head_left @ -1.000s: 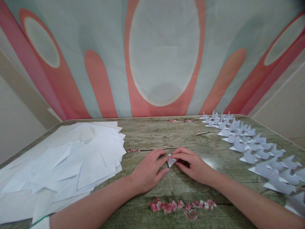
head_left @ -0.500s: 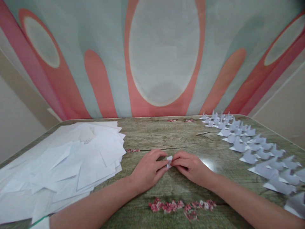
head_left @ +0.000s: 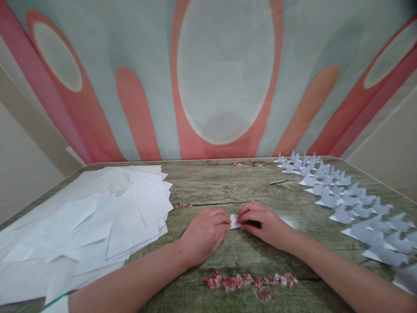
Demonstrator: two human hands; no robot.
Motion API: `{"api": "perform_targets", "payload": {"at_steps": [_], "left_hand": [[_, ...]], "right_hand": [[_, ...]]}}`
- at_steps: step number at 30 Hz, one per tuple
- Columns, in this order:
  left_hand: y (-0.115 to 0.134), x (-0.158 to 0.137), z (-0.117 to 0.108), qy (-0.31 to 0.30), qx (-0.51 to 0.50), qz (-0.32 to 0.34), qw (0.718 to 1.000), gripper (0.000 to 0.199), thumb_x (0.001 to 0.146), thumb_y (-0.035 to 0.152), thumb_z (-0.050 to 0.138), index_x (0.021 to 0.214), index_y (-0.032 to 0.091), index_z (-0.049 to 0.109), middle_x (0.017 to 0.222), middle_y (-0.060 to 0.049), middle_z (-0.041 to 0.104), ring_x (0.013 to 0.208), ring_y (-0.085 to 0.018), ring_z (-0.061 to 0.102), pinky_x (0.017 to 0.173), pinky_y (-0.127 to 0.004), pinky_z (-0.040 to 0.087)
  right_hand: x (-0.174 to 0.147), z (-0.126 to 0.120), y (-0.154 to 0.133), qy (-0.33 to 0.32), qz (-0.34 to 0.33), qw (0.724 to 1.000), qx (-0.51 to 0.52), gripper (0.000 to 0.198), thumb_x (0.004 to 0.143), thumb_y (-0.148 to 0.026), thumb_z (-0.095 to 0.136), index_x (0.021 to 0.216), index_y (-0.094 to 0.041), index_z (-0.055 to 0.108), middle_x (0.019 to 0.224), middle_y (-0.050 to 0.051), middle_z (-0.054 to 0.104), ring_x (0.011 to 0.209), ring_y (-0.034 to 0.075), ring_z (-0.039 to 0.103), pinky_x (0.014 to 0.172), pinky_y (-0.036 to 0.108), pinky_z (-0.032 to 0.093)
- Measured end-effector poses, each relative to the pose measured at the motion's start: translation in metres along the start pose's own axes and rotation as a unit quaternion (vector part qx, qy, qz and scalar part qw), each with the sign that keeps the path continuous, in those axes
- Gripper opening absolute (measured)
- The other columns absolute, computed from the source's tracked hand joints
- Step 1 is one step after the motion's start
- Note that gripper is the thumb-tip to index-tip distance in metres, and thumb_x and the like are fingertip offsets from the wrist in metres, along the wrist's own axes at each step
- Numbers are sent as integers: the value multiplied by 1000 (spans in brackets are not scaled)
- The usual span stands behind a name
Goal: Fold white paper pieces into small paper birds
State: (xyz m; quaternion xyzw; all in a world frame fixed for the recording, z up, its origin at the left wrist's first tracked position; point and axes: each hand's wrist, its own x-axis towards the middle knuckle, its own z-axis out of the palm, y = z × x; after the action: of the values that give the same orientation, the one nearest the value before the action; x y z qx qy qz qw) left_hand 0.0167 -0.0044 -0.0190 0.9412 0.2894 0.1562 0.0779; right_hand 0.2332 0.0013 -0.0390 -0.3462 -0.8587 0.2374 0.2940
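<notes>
Near the middle of the table, a small folded piece of white paper point(head_left: 234, 221) shows between my two hands. My left hand point(head_left: 205, 234) has its fingers closed on the paper's left end. From the other side, my right hand point(head_left: 262, 226) pinches its right end between thumb and fingers. Most of the paper is covered by my fingertips, so its folded form cannot be made out. Several folded white paper birds point(head_left: 327, 198) stand in rows along the right side of the table.
A broad, loose heap of white paper sheets point(head_left: 87, 217) covers the left of the table. The wood-patterned tabletop point(head_left: 202, 182) has printed pink flowers point(head_left: 234, 281). Behind its far edge rises a wall covering point(head_left: 224, 78) with coral and grey-green shapes.
Both hands have come lower onto the paper, which now looks flatter and wider between them. My left fingers have drawn closer together. Sheets and birds stay in place.
</notes>
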Motion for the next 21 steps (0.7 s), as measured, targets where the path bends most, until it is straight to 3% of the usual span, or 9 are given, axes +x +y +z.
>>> {"api": "perform_targets", "payload": {"at_steps": [7, 11, 16, 21], "left_hand": [[-1, -1, 2, 6, -10, 19, 1000, 22, 89, 19, 39, 95, 16, 59, 96, -4, 63, 93, -16, 54, 87, -32, 42], [4, 1, -5, -14, -17, -19, 1000, 19, 87, 21, 41, 98, 16, 56, 94, -5, 62, 90, -17, 56, 83, -31, 45], [15, -1, -11, -62, 38, 16, 997, 20, 86, 20, 41, 101, 15, 54, 96, -7, 61, 97, -19, 54, 87, -35, 43], [20, -10, -3, -48, 95, 22, 994, 31, 85, 24, 47, 113, 12, 49, 108, -10, 57, 105, -23, 50, 93, -37, 40]], "right_hand": [[2, -2, 0, -26, 21, 999, 10, 11, 84, -21, 53, 87, -21, 64, 88, 2, 59, 85, 14, 53, 77, 28, 41], [3, 1, -1, -15, 44, 999, 18, 10, 84, -20, 52, 83, -20, 62, 84, 2, 58, 82, 14, 52, 75, 28, 40], [4, 5, -4, 4, 64, 998, 15, 9, 83, -18, 51, 78, -19, 58, 81, 2, 57, 80, 15, 51, 73, 29, 40], [6, 6, -7, 12, 74, 997, 3, 9, 82, -15, 51, 75, -19, 56, 79, 2, 56, 78, 15, 51, 71, 29, 39]]}}
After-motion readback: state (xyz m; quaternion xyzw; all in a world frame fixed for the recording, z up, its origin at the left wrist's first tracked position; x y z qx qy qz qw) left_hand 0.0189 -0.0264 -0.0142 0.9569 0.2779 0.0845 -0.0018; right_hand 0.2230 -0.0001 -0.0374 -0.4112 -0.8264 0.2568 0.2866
